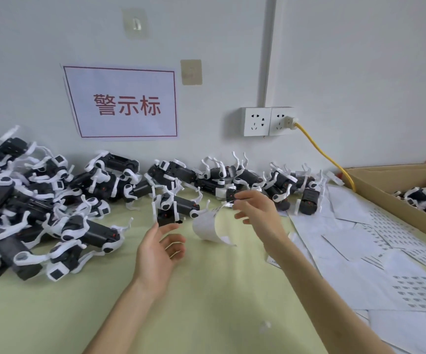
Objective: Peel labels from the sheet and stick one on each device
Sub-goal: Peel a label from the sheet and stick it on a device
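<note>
With most devices (40, 200) heaped on the table (206, 290) seemingly unlabelled, the right hand (255, 208) pinches the curled label sheet (206, 227) while the left hand (159, 247) reaches, empty and relaxed, toward the nearest device (173, 206).

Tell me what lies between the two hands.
In the head view, a curled label sheet stands on the green table between the left hand and the right hand, whose fingertips pinch its top edge.
</note>
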Demonstrator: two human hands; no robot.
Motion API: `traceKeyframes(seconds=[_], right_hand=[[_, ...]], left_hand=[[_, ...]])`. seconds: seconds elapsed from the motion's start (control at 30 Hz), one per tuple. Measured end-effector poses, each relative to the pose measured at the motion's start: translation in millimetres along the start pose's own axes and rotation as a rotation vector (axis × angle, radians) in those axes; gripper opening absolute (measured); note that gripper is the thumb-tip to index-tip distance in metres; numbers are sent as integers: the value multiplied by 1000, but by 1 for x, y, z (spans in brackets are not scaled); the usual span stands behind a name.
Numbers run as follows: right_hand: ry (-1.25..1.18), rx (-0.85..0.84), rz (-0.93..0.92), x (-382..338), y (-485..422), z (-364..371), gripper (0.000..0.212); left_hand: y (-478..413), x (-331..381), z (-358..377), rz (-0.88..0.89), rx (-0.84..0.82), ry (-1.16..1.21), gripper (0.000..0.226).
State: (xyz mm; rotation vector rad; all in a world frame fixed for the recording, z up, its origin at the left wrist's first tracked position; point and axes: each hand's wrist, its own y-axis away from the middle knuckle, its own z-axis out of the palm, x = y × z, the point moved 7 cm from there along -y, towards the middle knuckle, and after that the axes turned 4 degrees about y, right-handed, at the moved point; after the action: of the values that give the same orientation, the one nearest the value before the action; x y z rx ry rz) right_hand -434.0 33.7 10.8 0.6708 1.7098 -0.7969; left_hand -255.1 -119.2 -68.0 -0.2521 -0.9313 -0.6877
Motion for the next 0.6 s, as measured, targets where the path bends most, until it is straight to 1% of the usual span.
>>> traceKeyframes(seconds=[0.13, 0.2, 0.27, 0.37, 0.4, 0.47, 0.53, 0.57, 0.6], right_hand=[[487, -86, -248, -31, -19, 63, 30], [734, -138, -327, -39, -30, 94, 39], [903, -226, -306, -34, -43, 118, 46], [1117, -371, -204, -8, -58, 137, 52], [1175, -394, -189, 0, -59, 141, 51], [1218, -348, -206, 7, -65, 143, 41], [1208, -273, -261, 1, -69, 143, 24], [1199, -262, -289, -3, -70, 143, 16], [1184, -263, -315, -8, -70, 142, 14]], left_hand=[[-3, 1, -4, -17, 52, 69, 41], [-2, 1, -4, -27, 57, 107, 39], [-1, 1, -4, -29, 64, 128, 37], [0, 1, -5, -26, 74, 134, 35], [0, 1, -5, -26, 71, 129, 35], [-1, 2, -4, -22, 47, 113, 38], [-2, 2, -4, -17, 26, 109, 40], [-3, 2, -4, -16, 21, 114, 41], [-3, 3, -3, -20, 19, 120, 42]])
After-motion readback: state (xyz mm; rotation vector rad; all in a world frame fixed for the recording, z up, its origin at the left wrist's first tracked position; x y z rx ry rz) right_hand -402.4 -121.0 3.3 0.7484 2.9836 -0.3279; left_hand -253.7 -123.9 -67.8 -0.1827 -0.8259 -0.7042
